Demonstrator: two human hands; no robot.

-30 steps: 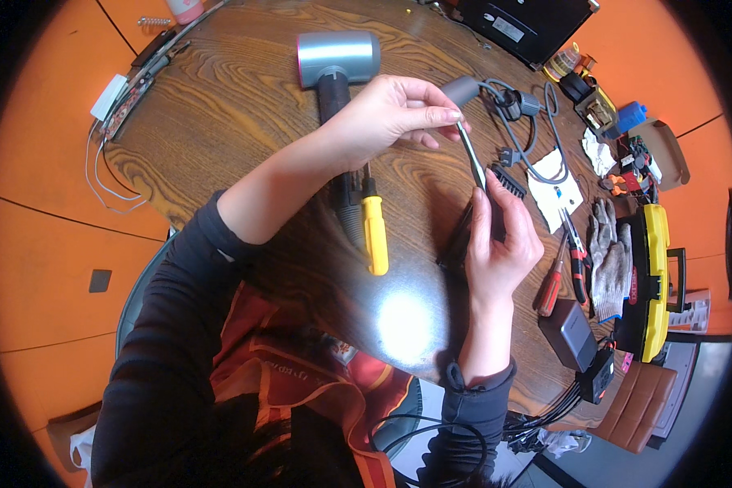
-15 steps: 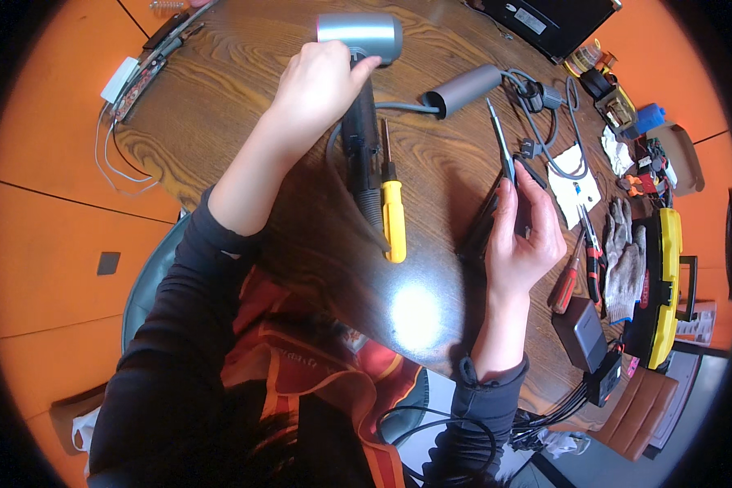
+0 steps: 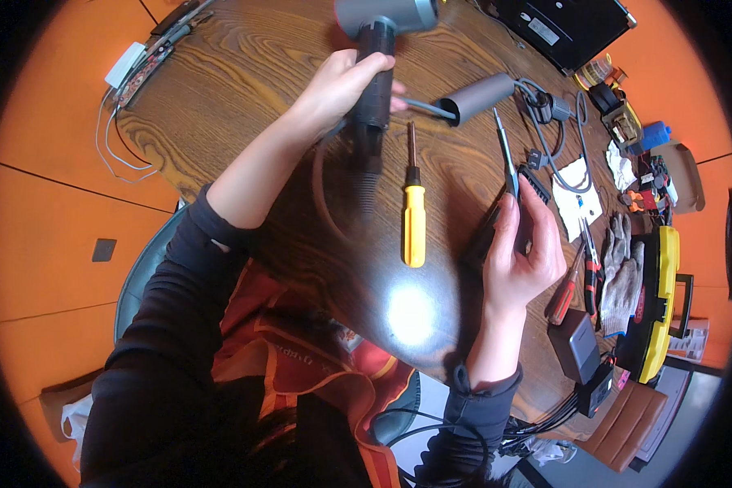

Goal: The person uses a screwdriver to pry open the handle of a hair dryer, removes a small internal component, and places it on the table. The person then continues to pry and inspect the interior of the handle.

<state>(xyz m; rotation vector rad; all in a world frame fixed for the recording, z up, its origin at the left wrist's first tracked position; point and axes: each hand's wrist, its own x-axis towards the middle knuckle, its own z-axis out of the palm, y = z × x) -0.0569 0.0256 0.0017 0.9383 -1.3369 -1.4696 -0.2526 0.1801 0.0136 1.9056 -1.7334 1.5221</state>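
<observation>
My left hand is wrapped round the dark inner handle of a grey hair dryer, whose barrel head points across the far side of the table. Between the thumb and fingers of my right hand is a slim precision screwdriver, its tip pointing away from me. A dark case lies partly hidden behind that hand. On the table between my hands rests a screwdriver with a yellow handle. A loose grey handle sleeve lies farther off, with the dryer's cord running through it.
At the right lie a coiled cord with plug, white paper, a red screwdriver, pliers, work gloves and a yellow-black toolbox. A dark box stands near the right edge.
My left hand has turned and lifted the hair dryer away from beside the yellow screwdriver, its head moving right and farther off. My right hand keeps the slim screwdriver in nearly the same place.
</observation>
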